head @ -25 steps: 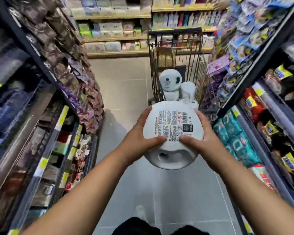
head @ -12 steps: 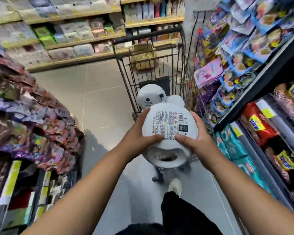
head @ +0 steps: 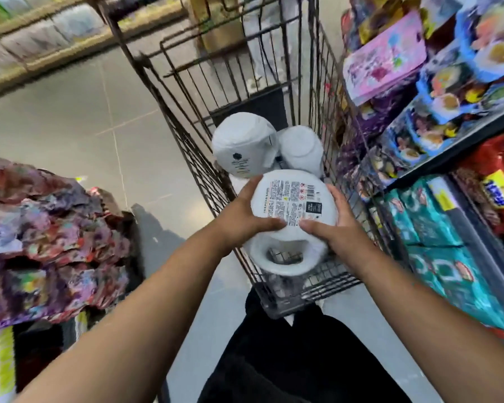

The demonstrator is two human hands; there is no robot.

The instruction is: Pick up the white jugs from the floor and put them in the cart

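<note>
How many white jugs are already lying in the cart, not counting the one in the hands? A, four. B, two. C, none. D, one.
B: two jugs lie side by side in the cart, a larger one and a smaller one, while the left hand and right hand hold a third jug above its near end.

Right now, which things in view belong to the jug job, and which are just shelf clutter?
Job:
held white jug, in left hand and right hand
two white jugs in the cart
wire cart

Clutter:
pink packet
teal packs
purple bags
</note>
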